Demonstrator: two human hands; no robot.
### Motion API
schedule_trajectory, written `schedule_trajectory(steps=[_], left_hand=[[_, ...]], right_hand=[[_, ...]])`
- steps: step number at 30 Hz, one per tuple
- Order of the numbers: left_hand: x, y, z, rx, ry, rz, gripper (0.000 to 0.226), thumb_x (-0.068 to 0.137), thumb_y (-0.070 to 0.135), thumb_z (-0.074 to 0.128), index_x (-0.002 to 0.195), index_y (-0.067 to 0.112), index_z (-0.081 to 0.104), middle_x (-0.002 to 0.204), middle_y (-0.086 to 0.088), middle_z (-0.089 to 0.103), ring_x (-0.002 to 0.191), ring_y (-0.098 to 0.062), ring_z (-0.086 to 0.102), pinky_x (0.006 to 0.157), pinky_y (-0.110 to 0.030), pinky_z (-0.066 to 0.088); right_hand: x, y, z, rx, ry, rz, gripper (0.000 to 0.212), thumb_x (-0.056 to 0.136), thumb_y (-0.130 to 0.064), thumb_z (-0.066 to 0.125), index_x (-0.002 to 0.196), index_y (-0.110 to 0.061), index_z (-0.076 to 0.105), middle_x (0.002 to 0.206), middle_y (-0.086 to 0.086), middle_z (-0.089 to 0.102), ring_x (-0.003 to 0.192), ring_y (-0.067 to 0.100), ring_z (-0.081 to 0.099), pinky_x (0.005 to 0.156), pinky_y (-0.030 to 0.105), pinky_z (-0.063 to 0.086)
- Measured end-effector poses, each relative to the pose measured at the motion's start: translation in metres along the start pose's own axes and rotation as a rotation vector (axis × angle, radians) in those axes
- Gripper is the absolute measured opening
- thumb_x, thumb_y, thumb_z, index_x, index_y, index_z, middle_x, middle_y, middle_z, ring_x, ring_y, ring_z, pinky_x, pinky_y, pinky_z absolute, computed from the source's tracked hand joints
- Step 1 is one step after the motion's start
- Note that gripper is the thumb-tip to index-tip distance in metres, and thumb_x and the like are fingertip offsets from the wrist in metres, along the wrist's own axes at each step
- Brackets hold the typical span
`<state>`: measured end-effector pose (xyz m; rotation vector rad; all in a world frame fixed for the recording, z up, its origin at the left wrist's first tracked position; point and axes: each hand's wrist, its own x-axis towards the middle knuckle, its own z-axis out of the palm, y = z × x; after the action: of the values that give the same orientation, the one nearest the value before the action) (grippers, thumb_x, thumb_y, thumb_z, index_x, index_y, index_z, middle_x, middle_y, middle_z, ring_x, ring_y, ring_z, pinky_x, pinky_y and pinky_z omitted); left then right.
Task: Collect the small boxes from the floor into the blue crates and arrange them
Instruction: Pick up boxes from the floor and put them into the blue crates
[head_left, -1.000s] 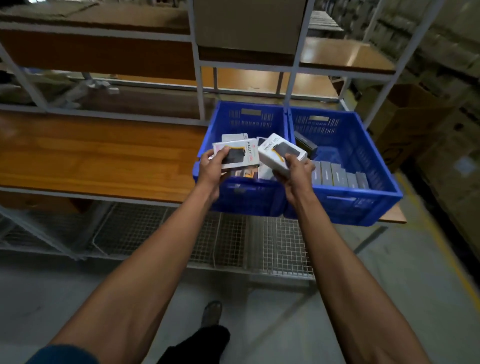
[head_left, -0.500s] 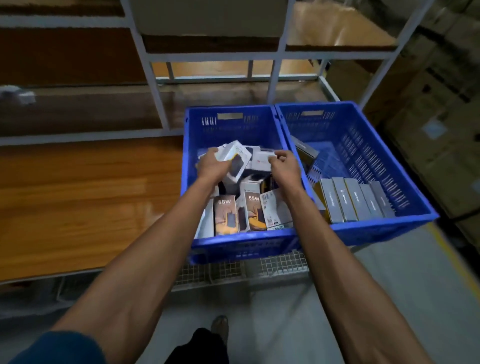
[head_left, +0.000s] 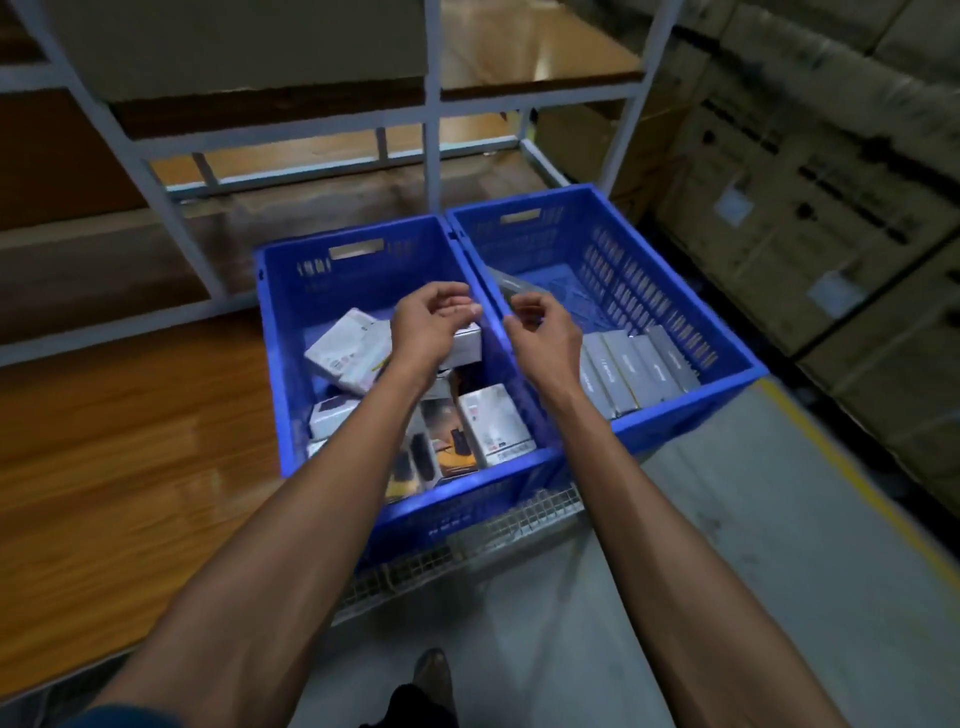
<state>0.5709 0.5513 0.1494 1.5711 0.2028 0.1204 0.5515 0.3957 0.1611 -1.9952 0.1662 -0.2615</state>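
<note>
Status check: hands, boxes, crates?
Both hands empty, left hand and right hand over the crates. Left crate jumbled boxes; right crate neat row. Nothing obstructing.

Both hands, left (head_left: 434, 325) and right (head_left: 545, 330), hover loosely curled and empty above the left blue crate (head_left: 291, 332) of jumbled small boxes (head_left: 348, 348); beside it, the right blue crate (head_left: 727, 358) holds a neat row.

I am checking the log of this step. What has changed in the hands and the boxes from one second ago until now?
Both hands let go of their white boxes. The left hand and right hand now hang empty, fingers loosely curled, over the crates. The released boxes seem to lie loose on the pile in the left crate. The grey boxes standing in a row in the right crate stayed as they were.
</note>
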Motion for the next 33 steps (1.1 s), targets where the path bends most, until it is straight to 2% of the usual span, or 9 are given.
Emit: schedule_trajectory(steps=[8, 12, 16, 19, 23, 25, 27, 30, 33], left_hand=[[-0.105, 0.023, 0.163, -0.066, -0.463, 0.030, 0.033, 0.089, -0.014, 0.071, 0.120, -0.004, 0.067, 0.099, -0.012, 0.073, 0.087, -0.006, 0.072, 0.085, -0.019, 0.056], [-0.187, 0.021, 0.257, -0.042, -0.648, 0.027, 0.039, 0.090, -0.016, 0.066, 0.126, -0.003, 0.065, 0.112, -0.016, 0.070, 0.099, -0.013, 0.067, 0.090, -0.021, 0.056], [-0.294, 0.014, 0.352, -0.024, -0.854, -0.001, 0.041, 0.086, -0.017, 0.069, 0.123, 0.000, 0.068, 0.100, -0.008, 0.065, 0.084, -0.004, 0.065, 0.083, -0.020, 0.055], [-0.375, 0.002, 0.412, -0.009, -0.997, -0.025, 0.038, 0.085, -0.015, 0.073, 0.118, 0.006, 0.070, 0.093, -0.007, 0.064, 0.080, -0.007, 0.064, 0.082, -0.020, 0.053], [-0.488, -0.023, 0.483, 0.023, -1.143, -0.044, 0.030, 0.088, -0.009, 0.075, 0.114, 0.006, 0.071, 0.083, -0.004, 0.065, 0.074, -0.006, 0.063, 0.080, -0.019, 0.053], [-0.545, -0.039, 0.513, 0.044, -1.226, -0.062, 0.026, 0.089, -0.008, 0.075, 0.111, 0.007, 0.071, 0.077, 0.000, 0.063, 0.070, -0.005, 0.062, 0.077, -0.018, 0.052], [-0.604, -0.053, 0.539, 0.052, -1.324, -0.086, 0.024, 0.088, -0.008, 0.075, 0.106, 0.007, 0.071, 0.074, 0.000, 0.062, 0.070, -0.007, 0.060, 0.078, -0.019, 0.052], [-0.690, -0.067, 0.569, 0.058, -1.469, -0.131, 0.024, 0.086, -0.011, 0.076, 0.103, 0.006, 0.070, 0.076, -0.004, 0.062, 0.075, -0.012, 0.060, 0.084, -0.023, 0.054], [-0.772, -0.079, 0.591, 0.072, -1.592, -0.181, 0.024, 0.085, -0.011, 0.076, 0.103, 0.004, 0.071, 0.080, -0.007, 0.064, 0.079, -0.014, 0.063, 0.085, -0.021, 0.056]], right_hand=[[-0.055, 0.056, -0.181, 0.008, 0.265, 0.100, 0.024, 0.088, -0.010, 0.071, 0.112, -0.015, 0.071, 0.108, -0.005, 0.075, 0.082, 0.004, 0.069, 0.073, 0.000, 0.042], [-0.114, 0.102, -0.290, 0.014, 0.404, 0.198, 0.026, 0.087, -0.011, 0.071, 0.113, -0.017, 0.071, 0.105, -0.004, 0.074, 0.077, 0.000, 0.067, 0.068, 0.008, 0.047], [-0.194, 0.156, -0.406, 0.010, 0.582, 0.341, 0.026, 0.087, -0.012, 0.070, 0.112, -0.019, 0.070, 0.106, -0.007, 0.072, 0.078, -0.005, 0.063, 0.060, 0.004, 0.042], [-0.261, 0.191, -0.478, 0.023, 0.707, 0.409, 0.027, 0.087, -0.011, 0.070, 0.112, -0.019, 0.069, 0.107, -0.006, 0.073, 0.078, -0.009, 0.060, 0.066, 0.011, 0.046], [-0.361, 0.234, -0.560, 0.033, 0.876, 0.491, 0.028, 0.086, -0.010, 0.069, 0.113, -0.017, 0.069, 0.106, -0.003, 0.073, 0.077, -0.009, 0.061, 0.067, 0.007, 0.046], [-0.414, 0.254, -0.595, 0.026, 0.954, 0.541, 0.028, 0.085, -0.009, 0.071, 0.113, -0.016, 0.069, 0.106, -0.002, 0.074, 0.078, -0.004, 0.064, 0.076, 0.013, 0.050], [-0.468, 0.269, -0.627, 0.025, 1.034, 0.589, 0.029, 0.085, -0.010, 0.072, 0.113, -0.015, 0.068, 0.106, -0.001, 0.074, 0.080, 0.004, 0.066, 0.077, 0.012, 0.050], [-0.547, 0.284, -0.668, 0.024, 1.174, 0.639, 0.029, 0.086, -0.008, 0.072, 0.114, -0.014, 0.068, 0.105, 0.000, 0.074, 0.079, 0.001, 0.065, 0.068, 0.001, 0.042], [-0.626, 0.291, -0.698, 0.035, 1.320, 0.686, 0.031, 0.086, -0.009, 0.071, 0.116, -0.015, 0.068, 0.106, -0.001, 0.074, 0.082, 0.002, 0.066, 0.071, 0.006, 0.046]])
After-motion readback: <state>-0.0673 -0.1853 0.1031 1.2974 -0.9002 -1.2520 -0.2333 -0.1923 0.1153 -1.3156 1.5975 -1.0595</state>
